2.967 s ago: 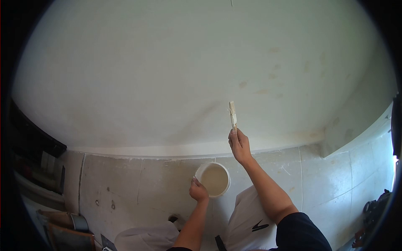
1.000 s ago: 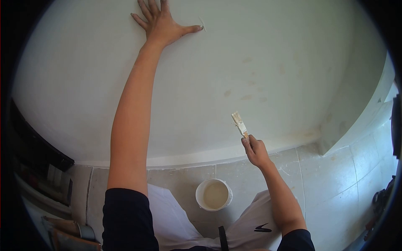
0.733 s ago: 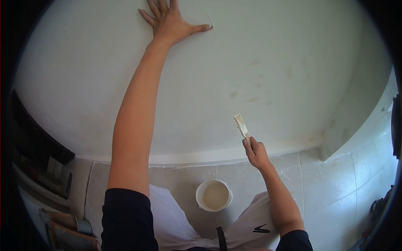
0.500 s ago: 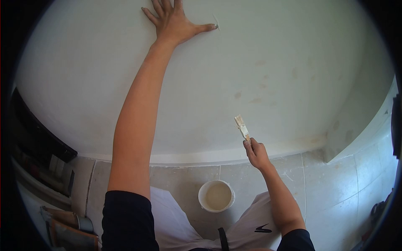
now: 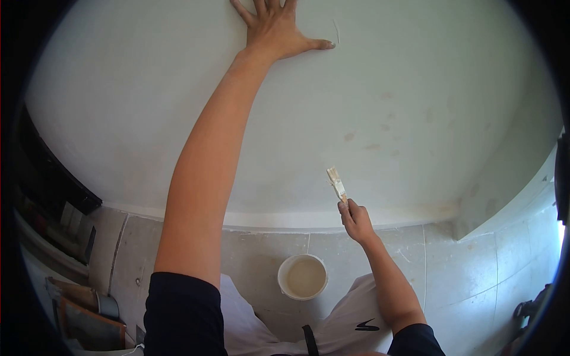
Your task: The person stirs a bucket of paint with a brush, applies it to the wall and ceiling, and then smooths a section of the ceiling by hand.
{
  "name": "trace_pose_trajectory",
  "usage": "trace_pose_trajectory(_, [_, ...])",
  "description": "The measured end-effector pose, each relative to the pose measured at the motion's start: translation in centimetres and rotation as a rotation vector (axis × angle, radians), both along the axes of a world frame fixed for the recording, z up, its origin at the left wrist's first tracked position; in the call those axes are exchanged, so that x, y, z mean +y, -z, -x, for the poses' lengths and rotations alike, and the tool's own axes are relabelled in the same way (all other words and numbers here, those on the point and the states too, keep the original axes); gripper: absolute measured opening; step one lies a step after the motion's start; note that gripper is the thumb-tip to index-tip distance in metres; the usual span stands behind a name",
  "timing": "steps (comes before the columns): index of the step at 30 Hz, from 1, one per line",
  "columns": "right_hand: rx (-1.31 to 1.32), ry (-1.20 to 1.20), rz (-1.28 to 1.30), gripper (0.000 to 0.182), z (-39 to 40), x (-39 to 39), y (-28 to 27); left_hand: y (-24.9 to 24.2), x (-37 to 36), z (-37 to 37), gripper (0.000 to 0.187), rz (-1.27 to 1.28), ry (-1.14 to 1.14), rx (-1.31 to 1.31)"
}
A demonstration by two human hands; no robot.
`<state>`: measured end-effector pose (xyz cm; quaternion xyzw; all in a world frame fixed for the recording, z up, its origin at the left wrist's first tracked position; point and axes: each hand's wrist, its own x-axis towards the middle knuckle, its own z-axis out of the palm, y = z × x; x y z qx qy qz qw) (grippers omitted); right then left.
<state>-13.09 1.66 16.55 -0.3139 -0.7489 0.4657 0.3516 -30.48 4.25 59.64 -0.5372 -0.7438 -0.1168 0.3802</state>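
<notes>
My left hand (image 5: 274, 28) lies with fingers spread on the pale wall (image 5: 297, 130), its fingertips cut off by the top of the view. Its thumb points right, near a thin whitish raised streak (image 5: 337, 32) on the wall. In my right hand (image 5: 357, 221) is a flat paintbrush (image 5: 336, 183), gripped by its wooden handle with the bristles up. White paint or paste coats its ferrule and bristles. Below, between my legs, a white bucket (image 5: 283, 289) stands on the floor, partly filled with a cream-coloured liquid.
Brownish patches (image 5: 371, 146) mark the wall on the right. A wall corner and ledge (image 5: 504, 202) jut out there. Grey tiles (image 5: 451, 267) cover the floor. Dark furniture (image 5: 53, 166) and a wooden frame (image 5: 89, 323) stand at the left.
The view has shifted, so my left hand and the wall streak appear further right. My left thumb now sits slightly left of the streak. The brush stays in my right hand.
</notes>
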Motion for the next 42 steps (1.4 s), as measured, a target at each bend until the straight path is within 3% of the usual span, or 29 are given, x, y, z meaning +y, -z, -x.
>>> trace_pose_trajectory(16, [0.089, 0.042, 0.058, 0.044, 0.2, -1.4, -1.8, -1.0, -2.7, 0.2, 0.16, -0.12, 0.009, -0.006])
trace_pose_trajectory(27, [-0.026, -0.061, 0.055, 0.048, 1.4, 0.2, 0.5, 0.5, 1.7, -0.6, 0.159, -0.065, -0.053, -0.021])
trace_pose_trajectory(42, [0.038, 0.03, 0.076, 0.046, 0.5, -1.5, -2.0, -0.7, -1.6, 0.9, 0.158, -0.131, -0.045, 0.043])
